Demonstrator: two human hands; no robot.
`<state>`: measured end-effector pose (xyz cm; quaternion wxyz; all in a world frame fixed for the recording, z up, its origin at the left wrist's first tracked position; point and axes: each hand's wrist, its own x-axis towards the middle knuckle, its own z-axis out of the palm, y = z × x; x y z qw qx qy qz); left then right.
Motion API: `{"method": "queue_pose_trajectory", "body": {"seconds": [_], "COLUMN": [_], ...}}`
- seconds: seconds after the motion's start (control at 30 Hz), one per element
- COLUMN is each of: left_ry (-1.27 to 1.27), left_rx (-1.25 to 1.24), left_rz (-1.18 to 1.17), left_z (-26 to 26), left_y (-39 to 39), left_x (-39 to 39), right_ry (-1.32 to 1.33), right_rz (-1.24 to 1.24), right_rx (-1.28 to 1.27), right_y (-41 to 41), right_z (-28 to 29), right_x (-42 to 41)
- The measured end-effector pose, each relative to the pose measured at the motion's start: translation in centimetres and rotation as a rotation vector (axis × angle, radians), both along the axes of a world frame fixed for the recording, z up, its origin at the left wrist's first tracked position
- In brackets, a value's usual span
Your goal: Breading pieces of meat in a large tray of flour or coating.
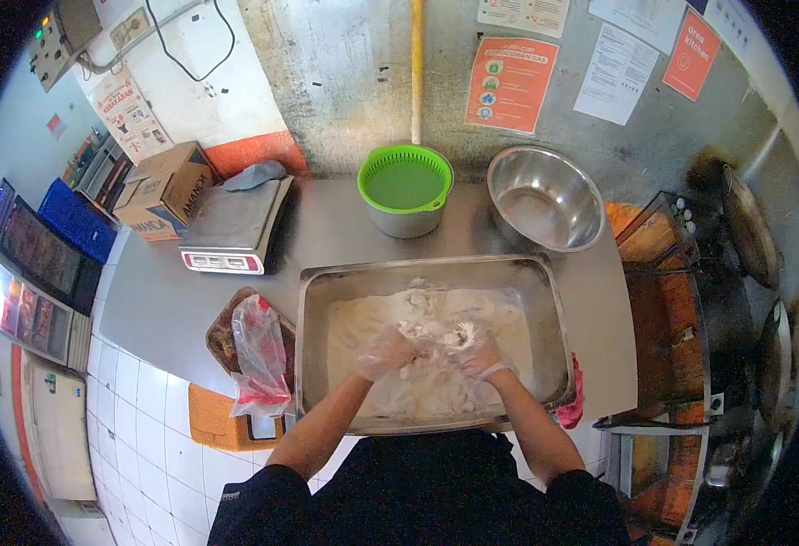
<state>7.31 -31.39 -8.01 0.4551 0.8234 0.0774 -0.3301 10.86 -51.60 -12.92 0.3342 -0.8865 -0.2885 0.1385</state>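
Note:
A deep rectangular stainless-steel pan [314, 327] lies in front of me with a bed of white flour [358, 314] inside. Both hands wear clear plastic gloves and are down in the pan, close together. My left hand [387, 351] is at the flour with its fingertips among white clumps; whether it grips one is hidden. My right hand [483, 355] has curled fingers around a shaggy flour-coated piece [464, 334]. Another heap of flour-coated pieces [418, 300] sits just beyond the hands. Flour hides what the pieces are.
Behind the pan stand a pot with a green strainer basket [405, 179] and a steel bowl [543, 198]. At left are a digital scale [229, 222], a cardboard box [160, 194] and a brown tray [225, 327] under a plastic bag [259, 341]. A pink cloth [570, 396] hangs at right.

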Motion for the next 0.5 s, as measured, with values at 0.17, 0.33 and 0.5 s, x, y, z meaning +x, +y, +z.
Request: {"method": "queue_pose_trajectory", "body": {"seconds": [0.17,0.33,0.5], "left_ry": [-0.4,-0.221,-0.173], "left_rx": [0.525,0.12,0.117], "left_rz": [0.429,0.205,0.143], "left_z": [-11.5,-7.1,-0.5], "left_y": [2.0,3.5,1.7], "left_x": [-0.9,0.8,-1.3], "right_ry": [0.352,0.55,0.29], "right_rz": [-0.134,-0.293,-0.111], "right_rx": [0.359,0.222,0.38], "right_y": [0.5,-1.6,-0.8], "right_z": [0.1,-0.3,-3.2], "right_x": [0.1,0.9,1.3]}}
